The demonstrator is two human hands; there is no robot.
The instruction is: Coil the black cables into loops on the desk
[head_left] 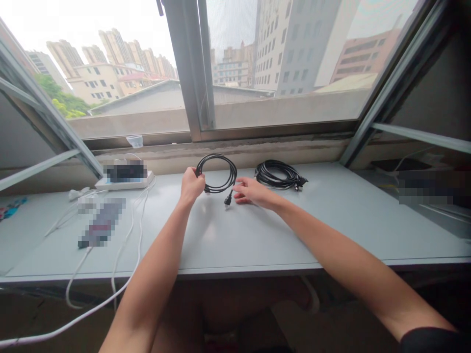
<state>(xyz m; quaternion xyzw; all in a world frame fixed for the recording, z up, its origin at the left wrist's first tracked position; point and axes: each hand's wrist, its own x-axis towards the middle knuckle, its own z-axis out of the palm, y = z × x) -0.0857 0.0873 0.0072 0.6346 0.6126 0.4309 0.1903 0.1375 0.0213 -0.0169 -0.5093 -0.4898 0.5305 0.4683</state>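
Observation:
A black cable, wound into a loose ring, is held up over the table by my left hand. That hand is closed round the ring's left side. One end of the cable, with a black plug, hangs from the lower right of the ring. My right hand is just right of this plug, fingers apart and pointing left, and it seems to hold nothing. Behind it lies a second coil of black cable on the table, with its connectors at the right end.
The pale table runs along a window. At left are a white power strip, a blurred-out flat device and white cords that drop over the front edge. A clear cup stands by the sill. Metal frames flank both sides.

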